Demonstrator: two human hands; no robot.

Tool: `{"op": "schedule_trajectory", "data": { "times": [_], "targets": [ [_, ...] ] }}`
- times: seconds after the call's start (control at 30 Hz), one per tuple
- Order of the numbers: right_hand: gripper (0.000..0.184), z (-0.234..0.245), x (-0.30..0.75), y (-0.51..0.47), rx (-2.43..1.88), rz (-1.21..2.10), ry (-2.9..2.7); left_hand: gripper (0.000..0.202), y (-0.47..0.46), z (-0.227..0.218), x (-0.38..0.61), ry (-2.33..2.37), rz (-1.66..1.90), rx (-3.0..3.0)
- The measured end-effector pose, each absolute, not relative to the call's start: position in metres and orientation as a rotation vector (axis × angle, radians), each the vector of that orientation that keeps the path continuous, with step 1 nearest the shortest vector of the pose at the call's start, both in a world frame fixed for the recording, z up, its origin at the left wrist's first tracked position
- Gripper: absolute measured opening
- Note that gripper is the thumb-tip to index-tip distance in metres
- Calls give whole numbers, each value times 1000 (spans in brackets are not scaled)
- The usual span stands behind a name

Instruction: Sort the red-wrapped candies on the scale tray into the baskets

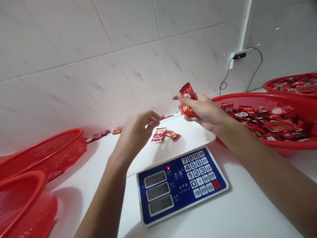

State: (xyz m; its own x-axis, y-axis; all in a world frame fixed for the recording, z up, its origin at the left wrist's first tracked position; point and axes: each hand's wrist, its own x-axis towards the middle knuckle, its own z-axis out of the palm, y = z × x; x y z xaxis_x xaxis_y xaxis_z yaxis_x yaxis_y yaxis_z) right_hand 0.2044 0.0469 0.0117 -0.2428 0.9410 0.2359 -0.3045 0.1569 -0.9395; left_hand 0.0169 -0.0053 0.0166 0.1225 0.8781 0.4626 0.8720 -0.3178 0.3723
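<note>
Your right hand (pixel 204 110) is nearly closed, its thumb (pixel 182 97) and curled fingers gripping the red foil candy packets (pixel 187 100) at about 10 o'clock from your palm (how many is hard to count, since the foil bunches together). Your left hand (pixel 137 132) is empty and half open, its fingers loosely curled above the white scale platform (pixel 193 135). At about 3 o'clock from that hand, just past your fingertips, two loose candy packets (pixel 158 135) lie on the platform; you can't quite tell whether your fingers touch them. The blue keypad of the digital scale (pixel 182 185) sits toward 6 o'clock. A red basket of candy packets (pixel 262 99) sits at 3 o'clock, another (pixel 287 82) behind it, and stacked red baskets (pixel 49 152) sit at 8 o'clock.
</note>
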Motion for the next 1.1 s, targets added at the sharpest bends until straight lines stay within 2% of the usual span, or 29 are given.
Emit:
{"op": "schedule_trajectory", "data": {
  "times": [0.13,0.33,0.6,0.7,0.83,0.9,1.03,1.1],
  "targets": [
    [16,13,201,41,-697,1325,-1313,16,-21,29,27,1644,1102,2271],
    [19,11,192,33,-671,1166,-1359,26,-34,24,55,1384,965,2134],
    [38,-2,189,36,-511,1129,-1469,30,-22,17,56,1275,1044,2062],
    [38,1,193,41,-574,1173,-1560,33,-16,23,35,1355,946,2141],
    [32,9,204,49,-772,1183,-1584,41,-6,26,6,1779,692,2295],
    [34,9,208,52,-804,1171,-1588,43,-2,23,0,1830,625,2334],
    [45,2,208,57,-768,1137,-1671,43,2,16,2,1835,604,2309],
    [49,-1,207,56,-741,1112,-1726,40,1,15,6,1880,708,2262]
  ]
}}
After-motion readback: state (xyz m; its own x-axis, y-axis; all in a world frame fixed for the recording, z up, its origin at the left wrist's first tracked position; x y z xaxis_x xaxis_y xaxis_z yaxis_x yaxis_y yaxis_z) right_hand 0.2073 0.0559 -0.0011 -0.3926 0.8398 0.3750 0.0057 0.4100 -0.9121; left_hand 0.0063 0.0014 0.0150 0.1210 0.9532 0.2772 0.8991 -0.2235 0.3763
